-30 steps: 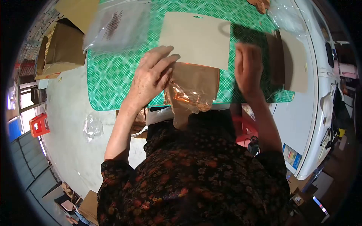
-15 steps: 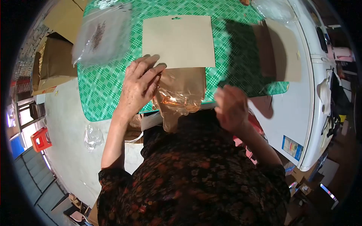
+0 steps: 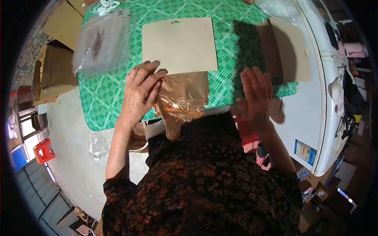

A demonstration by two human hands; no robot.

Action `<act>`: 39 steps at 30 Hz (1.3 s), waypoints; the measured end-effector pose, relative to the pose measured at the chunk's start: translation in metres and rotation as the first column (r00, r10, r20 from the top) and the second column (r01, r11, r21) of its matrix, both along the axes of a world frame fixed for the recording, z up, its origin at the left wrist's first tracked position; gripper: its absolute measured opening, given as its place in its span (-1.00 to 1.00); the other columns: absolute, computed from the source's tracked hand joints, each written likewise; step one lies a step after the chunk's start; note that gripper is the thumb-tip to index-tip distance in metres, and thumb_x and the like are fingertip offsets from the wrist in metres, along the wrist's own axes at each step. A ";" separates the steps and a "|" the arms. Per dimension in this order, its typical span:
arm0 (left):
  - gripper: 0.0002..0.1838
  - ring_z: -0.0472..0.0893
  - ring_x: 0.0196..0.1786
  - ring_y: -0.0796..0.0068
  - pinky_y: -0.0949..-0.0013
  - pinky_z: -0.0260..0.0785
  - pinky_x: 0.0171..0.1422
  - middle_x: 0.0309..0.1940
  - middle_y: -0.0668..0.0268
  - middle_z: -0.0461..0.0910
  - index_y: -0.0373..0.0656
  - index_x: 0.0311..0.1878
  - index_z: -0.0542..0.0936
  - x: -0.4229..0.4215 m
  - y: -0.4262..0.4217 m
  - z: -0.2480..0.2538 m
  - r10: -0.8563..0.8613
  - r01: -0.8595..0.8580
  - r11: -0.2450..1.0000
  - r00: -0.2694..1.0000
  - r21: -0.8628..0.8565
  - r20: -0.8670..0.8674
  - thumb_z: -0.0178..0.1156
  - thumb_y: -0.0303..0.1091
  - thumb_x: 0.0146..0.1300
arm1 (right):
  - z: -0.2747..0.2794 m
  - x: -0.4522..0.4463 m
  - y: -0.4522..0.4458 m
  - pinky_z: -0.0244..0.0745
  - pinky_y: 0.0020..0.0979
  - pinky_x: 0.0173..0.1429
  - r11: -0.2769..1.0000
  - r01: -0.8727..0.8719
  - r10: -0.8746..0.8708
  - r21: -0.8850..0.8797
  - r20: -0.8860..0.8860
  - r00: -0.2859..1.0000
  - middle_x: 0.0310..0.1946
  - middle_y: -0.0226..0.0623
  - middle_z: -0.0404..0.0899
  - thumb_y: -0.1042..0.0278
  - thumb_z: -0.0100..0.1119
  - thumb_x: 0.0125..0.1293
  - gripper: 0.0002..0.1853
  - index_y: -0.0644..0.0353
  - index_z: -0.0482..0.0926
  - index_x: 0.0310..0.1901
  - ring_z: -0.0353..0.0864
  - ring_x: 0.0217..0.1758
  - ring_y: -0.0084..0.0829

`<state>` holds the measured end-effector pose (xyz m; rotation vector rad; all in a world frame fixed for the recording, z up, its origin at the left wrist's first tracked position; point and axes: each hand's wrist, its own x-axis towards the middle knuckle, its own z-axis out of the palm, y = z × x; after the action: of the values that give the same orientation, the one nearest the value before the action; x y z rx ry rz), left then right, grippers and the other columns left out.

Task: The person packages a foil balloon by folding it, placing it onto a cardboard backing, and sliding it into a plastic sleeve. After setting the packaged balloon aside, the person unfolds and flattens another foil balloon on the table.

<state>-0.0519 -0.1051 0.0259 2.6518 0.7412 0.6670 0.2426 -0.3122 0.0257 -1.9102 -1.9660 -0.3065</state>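
Observation:
A beige card (image 3: 179,47) with a hanging slot at its top lies flat on the table. Out from under its lower edge comes a stack of thin, shiny copper-tinted plastic gloves (image 3: 183,92), whose finger-like lobes droop over the table's front edge. My left hand (image 3: 139,88) is curled at the card's lower left corner, fingertips on the card and thumb beside the gloves; its underside is hidden. Apart from these, my right hand (image 3: 256,98) hovers near the front edge, fingers stretched out, holding nothing.
A green checked tablecloth (image 3: 110,94) covers the table. Clear plastic bags (image 3: 102,43) lie at the left, and a stack of beige cards (image 3: 291,51) at the right. An open cardboard box (image 3: 59,74) stands left of the table; a white fridge (image 3: 307,106) is on the right.
My right hand has moved up and to the right, and its fingers have straightened. My left hand stays at the card's corner. The whole view has shifted slightly.

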 end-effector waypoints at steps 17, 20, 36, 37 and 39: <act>-0.51 0.53 0.27 0.09 0.03 0.38 0.40 0.07 0.24 0.59 -0.04 0.27 0.71 -0.007 0.001 -0.003 -0.049 0.049 0.998 0.999 -0.045 0.010 0.36 -0.53 0.24 | -0.010 -0.066 0.039 0.13 -0.05 0.71 0.945 -0.326 0.323 -0.029 -0.090 0.942 0.30 -0.17 0.60 0.46 0.42 0.12 -0.45 0.24 0.67 0.22 0.50 0.51 -0.21; -0.54 0.50 0.34 0.08 0.02 0.35 0.45 0.13 0.25 0.59 -0.05 0.24 0.71 -0.008 0.003 -0.005 -0.054 0.055 0.996 0.998 -0.071 0.013 0.34 -0.53 0.25 | -0.014 -0.068 0.046 0.28 -0.02 0.64 0.921 -0.389 0.385 -0.013 -0.126 0.914 0.27 -0.10 0.62 0.47 0.41 0.09 -0.44 0.29 0.66 0.21 0.57 0.44 -0.13; -0.80 0.44 0.53 0.15 0.00 0.26 0.51 0.33 0.32 0.60 -0.10 0.02 0.65 -0.011 0.017 -0.002 -0.213 0.210 0.972 0.977 -0.100 -0.012 0.27 -0.51 0.37 | -0.018 -0.069 0.045 0.44 -0.04 0.56 0.906 -0.423 0.419 0.015 -0.183 0.890 0.21 -0.09 0.66 0.47 0.40 0.15 -0.55 0.38 0.69 0.11 0.59 0.40 -0.09; -0.82 0.44 0.53 0.15 0.00 0.26 0.51 0.32 0.32 0.60 -0.10 0.01 0.65 -0.011 0.018 -0.002 -0.217 0.215 0.971 0.976 -0.105 -0.007 0.27 -0.50 0.38 | -0.019 -0.068 0.045 0.46 -0.05 0.54 0.903 -0.428 0.426 0.024 -0.168 0.889 0.20 -0.10 0.66 0.48 0.39 0.18 -0.58 0.37 0.70 0.10 0.60 0.39 -0.10; -0.84 0.44 0.52 0.15 0.00 0.26 0.51 0.29 0.32 0.61 -0.10 0.00 0.64 -0.011 0.019 -0.004 -0.228 0.227 0.967 0.974 -0.114 0.004 0.26 -0.50 0.39 | -0.021 -0.067 0.045 0.50 -0.07 0.51 0.902 -0.431 0.432 0.040 -0.144 0.890 0.17 -0.11 0.68 0.50 0.37 0.22 -0.64 0.37 0.72 0.07 0.62 0.37 -0.12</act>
<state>-0.0630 -0.0857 0.0219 2.5832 0.4522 0.5333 0.1756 -0.2673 0.0051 -1.3874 -2.2068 -0.0412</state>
